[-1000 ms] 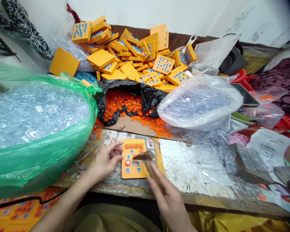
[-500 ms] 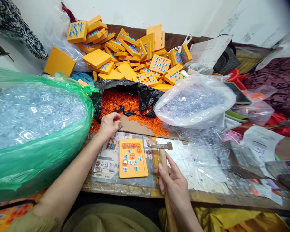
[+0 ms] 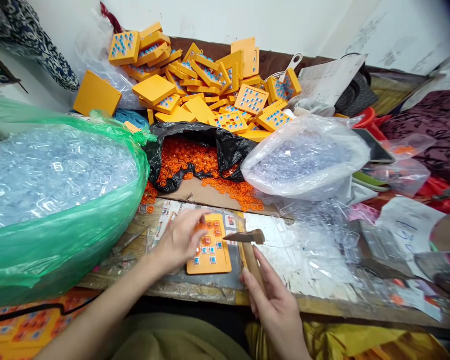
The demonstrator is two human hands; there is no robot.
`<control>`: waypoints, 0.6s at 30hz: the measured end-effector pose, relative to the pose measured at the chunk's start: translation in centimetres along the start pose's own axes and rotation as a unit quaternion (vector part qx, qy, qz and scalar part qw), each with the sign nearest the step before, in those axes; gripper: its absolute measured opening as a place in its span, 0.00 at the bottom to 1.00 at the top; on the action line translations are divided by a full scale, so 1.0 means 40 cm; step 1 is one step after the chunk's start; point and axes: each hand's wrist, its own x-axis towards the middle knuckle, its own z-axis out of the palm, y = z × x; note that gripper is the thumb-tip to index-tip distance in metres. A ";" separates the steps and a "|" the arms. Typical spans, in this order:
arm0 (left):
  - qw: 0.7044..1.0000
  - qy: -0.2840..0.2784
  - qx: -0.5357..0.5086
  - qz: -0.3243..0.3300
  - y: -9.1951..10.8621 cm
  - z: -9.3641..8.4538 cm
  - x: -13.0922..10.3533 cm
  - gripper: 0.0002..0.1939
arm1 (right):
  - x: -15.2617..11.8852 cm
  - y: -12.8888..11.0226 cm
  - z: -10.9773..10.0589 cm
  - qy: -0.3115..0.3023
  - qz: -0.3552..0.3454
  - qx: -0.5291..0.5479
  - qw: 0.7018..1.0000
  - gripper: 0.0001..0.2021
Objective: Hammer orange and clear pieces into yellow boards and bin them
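A yellow-orange plastic panel [image 3: 220, 264] lies flat on the bench, with clear-and-blue square pieces and several round orange caps set in it. Over its upper left part is my left hand [image 3: 180, 236], blurred, with fingers curled and thumb close to them. What they hold, if anything, I cannot make out; the hand hides part of the panel. My right hand [image 3: 275, 300] grips the wooden handle of a hammer [image 3: 253, 236]. The hammer's pointed metal head is beside the panel's right edge.
Behind, a black bag [image 3: 243, 145] spills orange caps [image 3: 228, 187] onto cardboard. A green bag [image 3: 116, 220] of clear pieces stands left, a white bag [image 3: 255, 182] right. Yellow panels [image 3: 155, 91] are heaped at the back. Loose clear plastic pieces [image 3: 322, 235] lie right.
My left hand has moved from the orange caps at the black bag down toward me and over the panel. The hammer has dipped slightly and stays in my right hand.
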 end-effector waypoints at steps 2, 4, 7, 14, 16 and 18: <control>1.000 -0.006 -0.015 0.003 0.036 0.017 -0.064 0.18 | -0.009 -0.005 -0.004 -0.032 -0.100 -0.068 0.992 0.19; 1.000 0.005 -0.021 -0.014 0.049 0.038 -0.104 0.19 | -0.012 -0.014 -0.003 -0.067 -0.185 -0.115 0.974 0.20; 0.998 0.027 -0.037 -0.046 0.044 0.058 -0.121 0.23 | -0.012 -0.029 0.003 -0.105 -0.248 -0.157 0.950 0.23; 0.991 0.038 -0.078 -0.104 0.037 0.060 -0.111 0.25 | -0.012 -0.046 0.000 -0.141 -0.283 -0.189 0.930 0.30; 0.988 0.037 -0.092 -0.122 0.040 0.062 -0.116 0.25 | -0.009 -0.047 0.001 -0.163 -0.266 -0.208 0.927 0.28; 0.984 0.037 -0.103 -0.137 0.042 0.061 -0.122 0.25 | -0.004 -0.045 0.000 -0.178 -0.232 -0.205 0.934 0.25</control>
